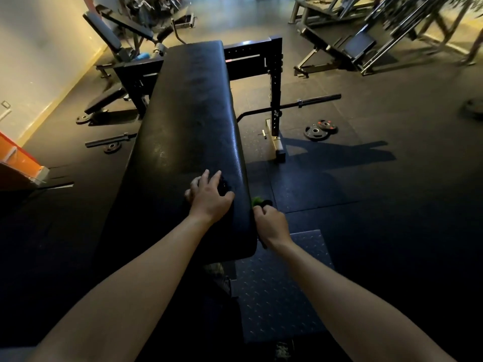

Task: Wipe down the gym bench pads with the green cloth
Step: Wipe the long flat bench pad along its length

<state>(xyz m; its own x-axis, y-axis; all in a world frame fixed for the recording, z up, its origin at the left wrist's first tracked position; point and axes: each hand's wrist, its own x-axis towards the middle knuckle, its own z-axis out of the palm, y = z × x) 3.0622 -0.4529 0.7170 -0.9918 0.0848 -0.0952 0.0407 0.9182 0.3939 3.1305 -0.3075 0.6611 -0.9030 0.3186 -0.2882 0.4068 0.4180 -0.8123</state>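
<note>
Black bench pad point(188, 113); left hand point(209, 197) rests on near end.

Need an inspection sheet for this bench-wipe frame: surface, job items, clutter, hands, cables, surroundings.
Surface: black bench pad, long, with a patchy sheen along its top.
Job's things: green cloth, bunched at the pad's right edge, mostly lost in shadow.
Clutter: weight plates and a barbell on the floor right of the bench; another plate on the floor to its left.
Grippers: left hand rests on the pad, fingers spread; right hand grips the green cloth beside the pad's edge.
Cables: nothing seen.
Surroundings: dim gym; adjustable bench by the left wall, rack frames at the far right, checker-plate step under the right forearm.
</note>
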